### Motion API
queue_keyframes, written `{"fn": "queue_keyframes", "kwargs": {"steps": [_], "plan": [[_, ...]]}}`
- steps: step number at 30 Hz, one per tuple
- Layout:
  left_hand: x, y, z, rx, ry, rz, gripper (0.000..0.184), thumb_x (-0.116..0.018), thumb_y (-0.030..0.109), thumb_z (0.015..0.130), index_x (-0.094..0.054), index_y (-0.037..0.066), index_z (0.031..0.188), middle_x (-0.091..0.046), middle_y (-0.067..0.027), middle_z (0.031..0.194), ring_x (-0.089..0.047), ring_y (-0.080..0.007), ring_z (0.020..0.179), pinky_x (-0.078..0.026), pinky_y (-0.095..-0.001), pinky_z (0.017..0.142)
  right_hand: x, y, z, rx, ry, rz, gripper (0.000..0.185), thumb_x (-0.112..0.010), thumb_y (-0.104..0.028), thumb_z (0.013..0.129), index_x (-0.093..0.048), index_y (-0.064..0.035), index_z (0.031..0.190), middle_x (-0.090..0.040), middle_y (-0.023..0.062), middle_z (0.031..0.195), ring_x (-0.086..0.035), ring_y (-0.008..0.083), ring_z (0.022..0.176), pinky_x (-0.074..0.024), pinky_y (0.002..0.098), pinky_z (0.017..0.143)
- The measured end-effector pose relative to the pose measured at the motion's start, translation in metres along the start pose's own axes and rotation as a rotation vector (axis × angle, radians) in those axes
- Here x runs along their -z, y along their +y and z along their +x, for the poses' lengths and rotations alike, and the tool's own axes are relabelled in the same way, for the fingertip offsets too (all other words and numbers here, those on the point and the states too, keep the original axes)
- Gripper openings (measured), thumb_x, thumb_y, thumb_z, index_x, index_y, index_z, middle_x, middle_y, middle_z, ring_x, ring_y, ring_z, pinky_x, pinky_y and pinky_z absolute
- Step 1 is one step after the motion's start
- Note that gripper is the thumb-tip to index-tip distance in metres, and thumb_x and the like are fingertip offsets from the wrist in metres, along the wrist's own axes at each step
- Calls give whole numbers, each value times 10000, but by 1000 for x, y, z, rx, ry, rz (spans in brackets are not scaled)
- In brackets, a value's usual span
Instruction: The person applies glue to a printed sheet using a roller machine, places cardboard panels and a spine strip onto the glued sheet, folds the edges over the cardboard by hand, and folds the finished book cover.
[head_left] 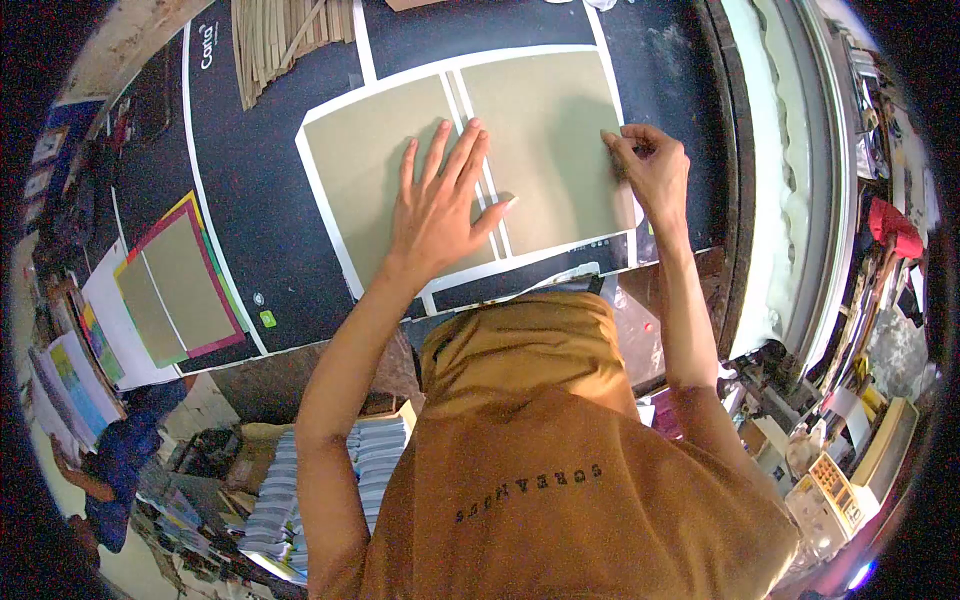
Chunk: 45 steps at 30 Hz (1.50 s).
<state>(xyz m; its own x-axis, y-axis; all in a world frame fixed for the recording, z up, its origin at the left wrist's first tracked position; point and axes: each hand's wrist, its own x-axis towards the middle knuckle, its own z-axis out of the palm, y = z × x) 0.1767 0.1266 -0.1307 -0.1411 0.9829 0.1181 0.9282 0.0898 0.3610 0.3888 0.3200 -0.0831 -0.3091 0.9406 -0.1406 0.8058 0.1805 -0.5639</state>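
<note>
A white sheet [322,215] lies on the dark table with two tan boards on it, the left board [365,150] and the right board [545,120]. Between them runs a narrow tan strip with white gaps on both sides. My left hand [440,205] rests flat on the left board, fingers spread, its thumb reaching over the strip onto the right board. At the right edge of the right board is my right hand [655,170], thumb and forefinger drawn together in a pinch by the sheet's white margin. What is between those fingertips is too small to make out.
A bundle of tan strips [285,40] lies at the back left. Further left is another boarded cover [175,290] with coloured edges. A pale ridged surface [765,180] borders the table on the right. Below left stands a box of stacked grey-blue items [270,500]; a person [125,460] is beyond.
</note>
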Motion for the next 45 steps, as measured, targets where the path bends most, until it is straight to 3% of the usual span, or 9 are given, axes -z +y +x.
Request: {"fn": "queue_keyframes", "kwargs": {"steps": [13, 15, 17, 20, 21, 23, 31, 41, 45], "plan": [[0, -1, -2, 3, -18, -11, 863, -598, 539, 919, -322, 61, 1581, -269, -87, 1669, -233, -351, 1532, -148, -598, 1220, 0, -5, -2, 3, 0, 63, 426, -812, -348, 834, -758, 44, 994, -754, 165, 807, -745, 234, 668, -580, 347, 672], [-4, 0, -1, -5, 2, -10, 883, -612, 547, 906, -321, 59, 1582, -272, -89, 1668, -235, -351, 1532, -152, -599, 1218, -4, 5, 1, 76, 52, -20, 411, -818, -313, 825, -748, 36, 1029, -754, 183, 870, -751, 272, 757, -582, 375, 720], [-1, 3, 0, -7, 12, -44, 910, -636, 552, 884, -323, 55, 1580, -272, -92, 1668, -235, -351, 1532, -151, -604, 1215, -1, 1, -11, 345, 162, -150, 528, -812, -255, 794, -652, 0, 1228, -694, 223, 1105, -654, 388, 1025, -519, 472, 920], [3, 6, 2, -6, -25, 20, 903, -635, 574, 884, -360, 40, 1559, -302, -96, 1653, -247, -350, 1525, -142, -600, 1217, -17, -27, -48, 506, 101, -218, 622, -775, -289, 814, -583, -84, 1369, -599, 188, 1340, -596, 364, 1169, -488, 469, 992], [3, 8, 4, -10, -40, 61, 895, -628, 585, 890, -378, 33, 1549, -317, -97, 1646, -253, -349, 1522, -138, -598, 1218, -35, -28, -57, 522, 71, -234, 632, -743, -311, 848, -554, -131, 1424, -496, 180, 1486, -528, 357, 1304, -460, 476, 1055], [4, 13, 5, -6, -46, 66, 907, -646, 579, 879, -369, 41, 1555, -295, -86, 1659, -241, -352, 1528, -142, -607, 1216, -55, -37, -61, 489, 67, -206, 595, -681, -312, 914, -524, -194, 1475, -376, 193, 1587, -375, 377, 1455, -360, 533, 1156], [3, 13, 2, -46, -23, 141, 929, -632, 590, 885, -322, 56, 1579, -270, -71, 1670, -216, -352, 1537, -150, -616, 1212, -96, -25, -35, 510, 188, -256, 547, -498, -471, 1017, -471, -250, 1517, -342, 180, 1614, -289, 379, 1510, -236, 559, 1218], [-2, 8, 0, -36, 2, 94, 975, -637, 608, 866, -308, 19, 1571, -256, -106, 1669, -220, -358, 1533, -144, -602, 1221, -92, -28, -38, 508, 180, -343, 542, -477, -440, 1028, -432, -270, 1541, -338, 170, 1623, -306, 368, 1507, -227, 566, 1216], [5, 0, -5, -87, -14, -9, 1048, -630, 686, 839, -315, -10, 1557, -258, -141, 1660, -220, -377, 1527, -126, -608, 1226, -93, -27, -36, 522, 175, -358, 558, -443, -453, 1030, -412, -256, 1551, -303, 172, 1641, -283, 372, 1517, -214, 571, 1216]]}}
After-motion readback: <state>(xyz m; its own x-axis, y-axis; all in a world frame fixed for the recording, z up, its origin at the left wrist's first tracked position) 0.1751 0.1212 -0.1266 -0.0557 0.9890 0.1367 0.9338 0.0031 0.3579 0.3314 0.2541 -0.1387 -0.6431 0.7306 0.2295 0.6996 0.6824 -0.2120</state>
